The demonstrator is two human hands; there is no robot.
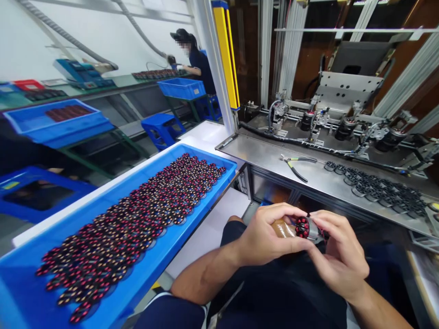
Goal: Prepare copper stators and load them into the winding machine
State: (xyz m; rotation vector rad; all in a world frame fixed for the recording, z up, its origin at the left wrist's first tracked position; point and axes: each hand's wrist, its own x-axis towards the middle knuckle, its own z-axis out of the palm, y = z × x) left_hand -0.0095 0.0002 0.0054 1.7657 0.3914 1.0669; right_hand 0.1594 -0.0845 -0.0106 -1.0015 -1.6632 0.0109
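Above my lap, both hands meet around a small round motor stator [302, 227] with red windings inside a grey ring. My left hand [262, 233] curls round it from the left, thumb and fingertips at its edge. Under that palm shows a shiny amber-brown piece [283, 229], whose kind I cannot make out. From the right, my right hand [345, 253] closes its fingers and thumb on the grey side of the stator. Thin red wire appears near the right fingers. The far side of the stator is hidden by that hand.
A long blue tray [219, 194] with many wound stators [137, 219] stands at left. Pliers [297, 165] and rows of black rings [384, 186] lie on the metal bench [254, 148], before a machine fixture [346, 87]. A co-worker [202, 68] sits at the back beside blue bins.
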